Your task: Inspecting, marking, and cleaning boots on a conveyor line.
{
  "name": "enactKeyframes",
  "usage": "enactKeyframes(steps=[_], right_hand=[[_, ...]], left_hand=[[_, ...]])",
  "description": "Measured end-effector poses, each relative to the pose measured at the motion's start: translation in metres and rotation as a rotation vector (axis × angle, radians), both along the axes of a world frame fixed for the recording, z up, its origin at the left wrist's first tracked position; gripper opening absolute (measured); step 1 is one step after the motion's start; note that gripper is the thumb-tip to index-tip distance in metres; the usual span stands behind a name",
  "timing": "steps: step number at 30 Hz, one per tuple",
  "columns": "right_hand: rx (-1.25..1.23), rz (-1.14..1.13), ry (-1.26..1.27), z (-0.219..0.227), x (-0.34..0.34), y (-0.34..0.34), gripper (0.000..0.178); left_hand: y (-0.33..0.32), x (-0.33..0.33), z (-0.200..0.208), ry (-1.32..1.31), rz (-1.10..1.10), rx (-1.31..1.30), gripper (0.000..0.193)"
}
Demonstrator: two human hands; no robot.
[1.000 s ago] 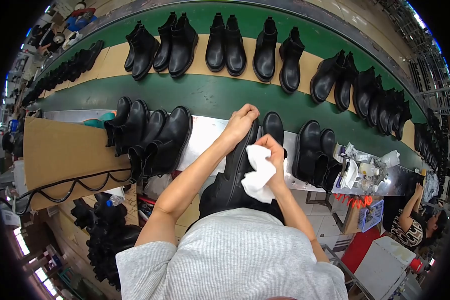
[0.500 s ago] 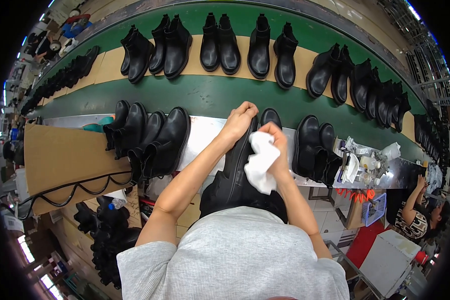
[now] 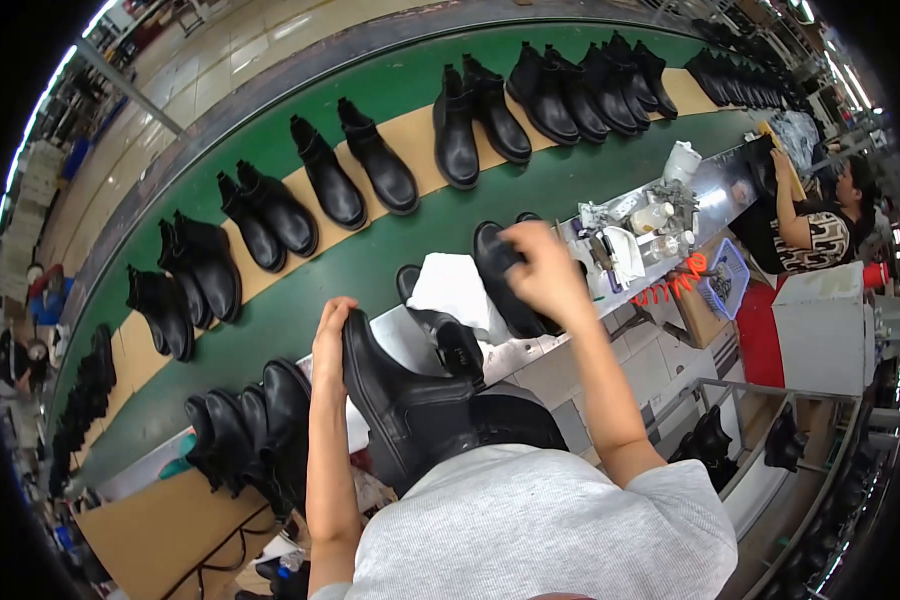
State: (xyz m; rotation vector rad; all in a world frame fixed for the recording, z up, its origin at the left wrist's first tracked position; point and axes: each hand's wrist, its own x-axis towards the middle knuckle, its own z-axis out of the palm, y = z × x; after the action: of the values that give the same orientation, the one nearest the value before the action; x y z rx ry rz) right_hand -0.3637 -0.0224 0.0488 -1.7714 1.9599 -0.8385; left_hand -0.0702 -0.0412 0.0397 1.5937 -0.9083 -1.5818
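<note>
My left hand (image 3: 332, 340) is closed on the toe end of a black ankle boot (image 3: 395, 385), its fingers along the sole side. The boot lies across my lap, shaft toward the right. My right hand (image 3: 545, 272), slightly blurred, is over a standing pair of black boots (image 3: 498, 275) at the bench edge; whether its fingers hold anything is unclear. Between my hands, a white cloth (image 3: 448, 283) lies draped over another black boot (image 3: 460, 350), hiding much of its front.
More black boots (image 3: 255, 410) stand at the near left by a cardboard sheet (image 3: 170, 535). A row of boots lines the green bench (image 3: 410, 235) on brown card. Bottles and tools (image 3: 655, 218) sit to the right, above a purple basket (image 3: 727, 280). A co-worker (image 3: 820, 220) is at far right.
My view has swung to the right. The white cloth has left my right hand and lies on a boot. My right hand has moved right, while my left still holds the boot, now turned on my lap.
</note>
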Motion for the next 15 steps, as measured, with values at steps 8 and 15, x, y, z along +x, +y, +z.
enactKeyframes(steps=[8, 15], right_hand=[[0.336, -0.664, 0.445, -0.149, -0.23, 0.017, 0.024], [0.024, -0.76, 0.387, -0.16, -0.233, 0.041, 0.016]], left_hand=[[-0.006, -0.011, 0.012, -0.049, -0.034, -0.014, 0.017], [-0.005, -0.012, 0.01, -0.176, -0.069, 0.024, 0.018]])
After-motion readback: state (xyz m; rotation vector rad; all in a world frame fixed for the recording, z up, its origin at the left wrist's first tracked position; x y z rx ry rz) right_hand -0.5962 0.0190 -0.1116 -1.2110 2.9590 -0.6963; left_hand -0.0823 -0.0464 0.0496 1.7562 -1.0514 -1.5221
